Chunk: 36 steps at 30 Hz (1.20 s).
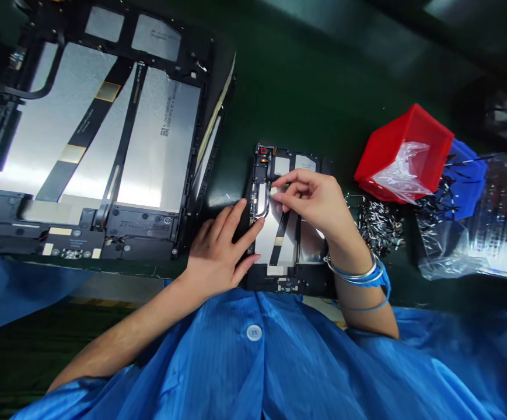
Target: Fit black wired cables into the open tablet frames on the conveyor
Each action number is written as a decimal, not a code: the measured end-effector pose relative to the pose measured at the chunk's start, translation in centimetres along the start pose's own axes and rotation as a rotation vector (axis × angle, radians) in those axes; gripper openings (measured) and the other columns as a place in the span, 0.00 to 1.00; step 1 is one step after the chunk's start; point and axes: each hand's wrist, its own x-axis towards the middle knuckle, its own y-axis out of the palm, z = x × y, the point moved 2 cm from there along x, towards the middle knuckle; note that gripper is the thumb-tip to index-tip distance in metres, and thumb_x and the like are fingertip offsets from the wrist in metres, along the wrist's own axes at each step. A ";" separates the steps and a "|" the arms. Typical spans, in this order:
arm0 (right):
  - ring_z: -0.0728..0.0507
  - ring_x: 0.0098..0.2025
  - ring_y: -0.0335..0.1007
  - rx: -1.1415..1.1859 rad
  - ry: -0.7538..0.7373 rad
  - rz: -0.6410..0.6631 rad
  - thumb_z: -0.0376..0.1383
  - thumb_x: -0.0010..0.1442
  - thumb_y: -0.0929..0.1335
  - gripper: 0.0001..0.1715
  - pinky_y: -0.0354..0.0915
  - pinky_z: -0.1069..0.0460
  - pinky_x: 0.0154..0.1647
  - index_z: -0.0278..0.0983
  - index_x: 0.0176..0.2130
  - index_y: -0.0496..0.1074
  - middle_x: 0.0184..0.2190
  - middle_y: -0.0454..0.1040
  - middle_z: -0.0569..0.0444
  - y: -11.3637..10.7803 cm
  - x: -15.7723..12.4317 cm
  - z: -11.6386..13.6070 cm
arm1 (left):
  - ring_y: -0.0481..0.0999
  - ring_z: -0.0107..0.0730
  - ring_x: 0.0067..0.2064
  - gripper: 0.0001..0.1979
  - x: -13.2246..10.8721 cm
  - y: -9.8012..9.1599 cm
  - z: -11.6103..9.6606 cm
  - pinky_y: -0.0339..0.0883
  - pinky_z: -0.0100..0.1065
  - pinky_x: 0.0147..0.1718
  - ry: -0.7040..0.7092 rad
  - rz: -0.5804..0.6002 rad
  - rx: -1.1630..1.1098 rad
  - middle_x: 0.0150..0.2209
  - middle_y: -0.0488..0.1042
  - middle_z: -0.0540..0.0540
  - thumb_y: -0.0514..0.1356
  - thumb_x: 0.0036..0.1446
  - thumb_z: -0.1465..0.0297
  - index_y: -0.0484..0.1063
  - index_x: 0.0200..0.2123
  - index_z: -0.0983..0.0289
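An opened tablet (299, 169) lies on the green mat in front of me, its silver battery and black flat cables bare. My left hand (220, 248) rests flat on the tablet's left edge, fingers stretched out and apart. My right hand (312, 198) hovers over the tablet's upper middle. Its thumb and fingertips are pinched together at a small pale part near a curved black cable (262, 204); the part is too small to name. Blue bangles circle my right wrist.
A second opened tablet (91, 134) looms close at the upper left. A red bin (428, 137) holding a clear bag, a blue bin (472, 166), a pile of small screws (378, 221) and a clear plastic bag (493, 221) sit to the right.
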 end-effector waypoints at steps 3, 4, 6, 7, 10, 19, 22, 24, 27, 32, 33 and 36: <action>0.50 0.20 0.67 -0.037 0.016 -0.037 0.39 0.52 0.72 0.16 0.62 0.52 0.28 0.33 0.41 0.74 0.15 0.68 0.62 0.1 0.4 0.2 | 0.65 0.58 0.60 0.23 0.0 0.0 0.0 0.67 0.48 0.45 0.002 -0.009 0.006 0.63 0.61 0.74 0.54 0.64 0.64 0.67 0.60 0.65; 0.50 0.20 0.67 -0.058 0.023 -0.041 0.38 0.53 0.72 0.16 0.62 0.52 0.28 0.33 0.40 0.73 0.15 0.68 0.62 0.1 0.5 0.3 | 0.65 0.58 0.59 0.23 0.0 0.0 -0.1 0.67 0.48 0.45 0.001 -0.014 0.010 0.63 0.61 0.74 0.54 0.64 0.64 0.67 0.60 0.65; 0.49 0.20 0.67 -0.082 0.027 -0.068 0.37 0.52 0.72 0.15 0.63 0.52 0.28 0.33 0.41 0.73 0.15 0.69 0.62 0.1 0.7 0.6 | 0.66 0.58 0.59 0.23 0.0 -0.1 -0.1 0.67 0.48 0.45 0.000 -0.016 0.016 0.62 0.61 0.74 0.55 0.64 0.64 0.68 0.59 0.66; 0.49 0.19 0.67 -0.083 0.025 -0.088 0.36 0.52 0.71 0.15 0.63 0.52 0.28 0.34 0.41 0.73 0.15 0.69 0.63 0.1 0.7 0.7 | 0.66 0.58 0.59 0.23 0.0 -0.1 -0.1 0.67 0.48 0.45 0.003 -0.014 0.020 0.62 0.62 0.74 0.55 0.64 0.64 0.68 0.59 0.66; 0.49 0.18 0.67 -0.071 0.028 -0.100 0.35 0.52 0.71 0.14 0.63 0.52 0.28 0.34 0.41 0.72 0.14 0.68 0.63 -0.1 0.9 0.9 | 0.66 0.58 0.59 0.23 0.2 -0.3 -0.2 0.66 0.48 0.45 0.031 0.001 0.044 0.63 0.62 0.72 0.54 0.64 0.64 0.68 0.59 0.67; 0.53 0.15 0.61 -0.016 0.031 -0.032 0.30 0.52 0.71 0.05 0.58 0.55 0.20 0.34 0.27 0.70 0.13 0.66 0.63 -0.1 1.8 1.3 | 0.60 0.48 0.66 0.23 1.5 -0.5 0.9 0.51 0.47 0.61 0.289 0.039 -0.020 0.63 0.64 0.65 0.50 0.66 0.65 0.69 0.56 0.74; 0.53 0.15 0.62 -0.019 0.027 -0.049 0.31 0.52 0.71 0.05 0.58 0.55 0.20 0.34 0.27 0.70 0.13 0.67 0.62 0.0 1.8 1.2 | 0.61 0.49 0.65 0.22 1.7 -0.6 1.3 0.52 0.47 0.62 0.309 0.043 -0.031 0.63 0.64 0.65 0.51 0.66 0.66 0.69 0.56 0.74; 0.53 0.15 0.61 -0.006 0.030 -0.054 0.32 0.53 0.70 0.04 0.58 0.55 0.20 0.34 0.27 0.70 0.13 0.66 0.62 0.0 1.7 1.1 | 0.62 0.49 0.65 0.22 1.7 -0.7 1.4 0.52 0.48 0.62 0.319 0.040 -0.035 0.63 0.64 0.65 0.51 0.66 0.66 0.69 0.56 0.75; 0.53 0.15 0.60 0.011 0.033 -0.059 0.33 0.53 0.69 0.04 0.58 0.55 0.19 0.35 0.28 0.69 0.13 0.65 0.63 0.0 1.7 0.9 | 0.62 0.49 0.65 0.22 1.7 -0.7 1.5 0.54 0.48 0.61 0.329 0.042 -0.047 0.62 0.65 0.66 0.51 0.66 0.66 0.68 0.57 0.75; 0.53 0.16 0.60 -0.070 0.031 -0.070 0.32 0.54 0.69 0.04 0.58 0.55 0.22 0.35 0.28 0.69 0.14 0.66 0.62 0.1 1.7 1.2 | 0.59 0.48 0.67 0.22 1.8 -0.7 1.6 0.53 0.48 0.63 0.330 0.094 -0.035 0.63 0.64 0.66 0.51 0.67 0.66 0.68 0.57 0.73; 0.53 0.16 0.60 -0.091 0.032 -0.070 0.32 0.54 0.69 0.04 0.58 0.54 0.22 0.35 0.28 0.69 0.14 0.66 0.62 0.2 1.7 1.2 | 0.58 0.48 0.67 0.21 1.8 -0.7 1.6 0.54 0.48 0.62 0.335 0.102 -0.035 0.63 0.64 0.65 0.51 0.67 0.66 0.69 0.56 0.73; 0.52 0.17 0.62 -0.136 0.030 -0.072 0.31 0.55 0.68 0.04 0.58 0.53 0.24 0.35 0.28 0.69 0.14 0.66 0.61 0.3 1.8 1.4 | 0.57 0.50 0.67 0.21 2.0 -0.7 1.7 0.54 0.49 0.62 0.349 0.127 -0.033 0.64 0.63 0.64 0.51 0.67 0.65 0.70 0.55 0.71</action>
